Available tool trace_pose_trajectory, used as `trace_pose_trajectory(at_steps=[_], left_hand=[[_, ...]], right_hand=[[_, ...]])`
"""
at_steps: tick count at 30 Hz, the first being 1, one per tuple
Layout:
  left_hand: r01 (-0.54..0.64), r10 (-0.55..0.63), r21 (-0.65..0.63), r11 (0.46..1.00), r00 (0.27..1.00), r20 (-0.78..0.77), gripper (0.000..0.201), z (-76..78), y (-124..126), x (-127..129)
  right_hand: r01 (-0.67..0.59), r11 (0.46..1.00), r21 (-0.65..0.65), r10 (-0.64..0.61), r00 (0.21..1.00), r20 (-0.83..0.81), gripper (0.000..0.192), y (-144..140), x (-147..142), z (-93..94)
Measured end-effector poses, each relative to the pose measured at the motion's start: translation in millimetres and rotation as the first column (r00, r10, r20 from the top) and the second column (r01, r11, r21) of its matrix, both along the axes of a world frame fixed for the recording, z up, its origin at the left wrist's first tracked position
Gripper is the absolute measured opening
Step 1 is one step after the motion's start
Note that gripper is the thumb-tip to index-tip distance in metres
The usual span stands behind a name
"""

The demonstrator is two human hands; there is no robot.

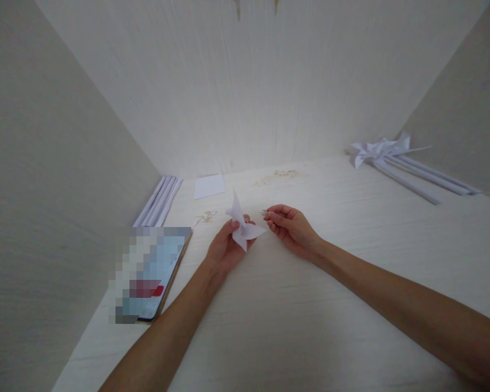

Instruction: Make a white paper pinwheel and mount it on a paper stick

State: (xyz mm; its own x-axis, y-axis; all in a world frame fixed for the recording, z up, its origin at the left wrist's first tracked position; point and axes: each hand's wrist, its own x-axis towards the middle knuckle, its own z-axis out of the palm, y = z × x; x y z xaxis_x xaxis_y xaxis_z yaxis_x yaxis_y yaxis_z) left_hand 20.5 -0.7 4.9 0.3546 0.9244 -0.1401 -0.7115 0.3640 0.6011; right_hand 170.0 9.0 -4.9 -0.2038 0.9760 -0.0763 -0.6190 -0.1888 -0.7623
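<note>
I see the paper pinwheel (242,233), pinched in the left hand (225,249), just left of thin pieces (263,213) the right hand (291,228) clasps.

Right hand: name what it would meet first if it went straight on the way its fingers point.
Going leftward, the right hand would probably meet the white paper pinwheel or the left hand holding it; which comes first is unclear from one view.
</note>
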Motion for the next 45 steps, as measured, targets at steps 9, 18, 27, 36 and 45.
trace_pose_trajectory(at_steps=[9, 18, 27, 36, 45], left_hand=[[0.007, -0.007, -0.001, 1.000, 1.000, -0.013, 0.010, -0.6, -1.4, 2.8], [-0.001, -0.003, -0.037, 0.999, 0.994, -0.106, 0.006, 2.9, -3.4, 5.2], [0.000, -0.007, -0.061, 0.998, 0.994, -0.110, 0.007, 0.2, -2.3, 4.9], [-0.027, 0.015, -0.102, 0.994, 0.993, -0.118, 0.006, 0.8, -2.4, 5.1], [-0.057, 0.043, -0.140, 0.989, 0.994, -0.098, 0.007, 1.0, -1.1, 5.6]], right_hand=[[-0.123, 0.989, -0.083, 0.102, 0.970, -0.222, 0.019, -2.4, 3.3, 1.3], [-0.228, 0.970, -0.079, 0.212, 0.963, -0.168, 0.014, -1.8, 5.8, 5.3], [-0.130, 0.991, -0.029, 0.125, 0.982, -0.142, 0.019, 1.0, 8.2, 1.9], [-0.082, 0.995, -0.051, 0.077, 0.992, -0.095, 0.014, 5.0, 6.4, 1.0], [-0.103, 0.991, -0.081, 0.090, 0.985, -0.149, 0.012, 5.1, 6.2, 2.8]])
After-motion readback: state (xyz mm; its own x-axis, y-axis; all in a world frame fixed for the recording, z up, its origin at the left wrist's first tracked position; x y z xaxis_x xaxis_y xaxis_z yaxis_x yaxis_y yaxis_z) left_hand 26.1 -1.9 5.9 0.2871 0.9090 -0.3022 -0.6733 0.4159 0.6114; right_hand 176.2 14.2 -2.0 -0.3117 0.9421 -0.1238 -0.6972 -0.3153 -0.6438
